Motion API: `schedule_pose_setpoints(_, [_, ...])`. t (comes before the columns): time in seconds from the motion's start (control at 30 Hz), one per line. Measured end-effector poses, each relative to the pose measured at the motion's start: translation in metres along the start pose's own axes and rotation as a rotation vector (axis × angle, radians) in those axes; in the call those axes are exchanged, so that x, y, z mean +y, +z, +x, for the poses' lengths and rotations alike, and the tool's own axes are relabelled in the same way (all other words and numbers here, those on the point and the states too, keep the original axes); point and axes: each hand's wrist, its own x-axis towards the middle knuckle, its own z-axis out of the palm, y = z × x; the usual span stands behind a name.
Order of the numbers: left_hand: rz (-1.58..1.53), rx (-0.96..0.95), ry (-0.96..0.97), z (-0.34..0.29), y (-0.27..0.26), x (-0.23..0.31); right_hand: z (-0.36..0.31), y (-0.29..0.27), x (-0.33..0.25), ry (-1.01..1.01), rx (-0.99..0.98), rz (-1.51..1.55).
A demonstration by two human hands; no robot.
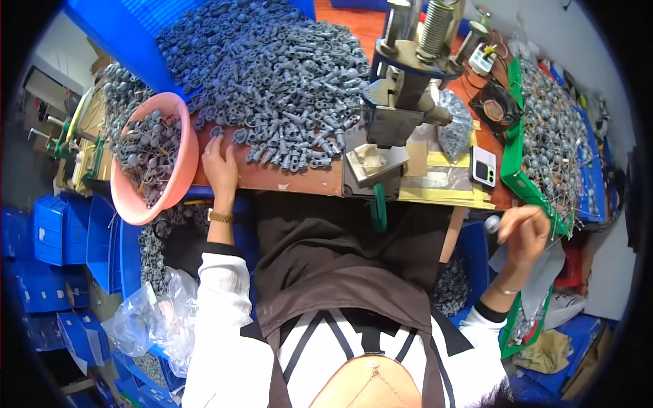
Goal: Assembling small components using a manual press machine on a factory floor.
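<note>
Left hand [220, 166], fingers slightly parted, reaches a grey fitting [216, 131] at the edge of the pile [286, 81] on the tabletop [279, 182]; its grip cannot be told. Right hand [527, 230] pinches a grey rounded part [492, 224]. Picking singly from the edge should limit spills.

Table [299, 182]: one, red-brown top. Wall [592, 58]: plain, pale grey, rose beyond the table's right end. Worktop [104, 163]: one, pale wood tone, stood left of the table. Blue bins [51, 231]: several, clustered left of the table, below its top. Light: bright, fell across the table.
</note>
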Motion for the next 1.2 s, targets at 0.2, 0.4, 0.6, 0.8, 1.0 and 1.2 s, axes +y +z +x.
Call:
schedule_pose_setpoints(0.2, [-0.114,-0.213,-0.144,0.022,0.008,0.021,0.014,0.103,-0.002,0.180,-0.573,0.188])
schedule_pose_setpoints(0.4, [-0.093,-0.174,-0.107,0.023,0.017,0.023,0.017,0.168,0.021,0.104,-0.749,0.310])
schedule_pose_setpoints(0.6, [-1.579,0.077,-0.557,-0.003,-0.013,0.044,0.005,0.191,0.046,0.185,-0.734,0.354])
schedule_pose_setpoints(0.8, [-2.226,-0.280,-0.977,-0.022,-0.011,0.130,0.008,0.190,0.049,0.182,-0.773,0.317])
schedule_pose_setpoints(1.0, [-1.111,-0.384,-0.148,-0.047,0.012,0.209,0.005,0.181,0.043,0.219,-0.745,0.317])
schedule_pose_setpoints(1.2, [-0.790,-0.590,0.238,-0.051,0.059,0.212,0.004,0.176,0.044,0.182,-0.698,0.310])
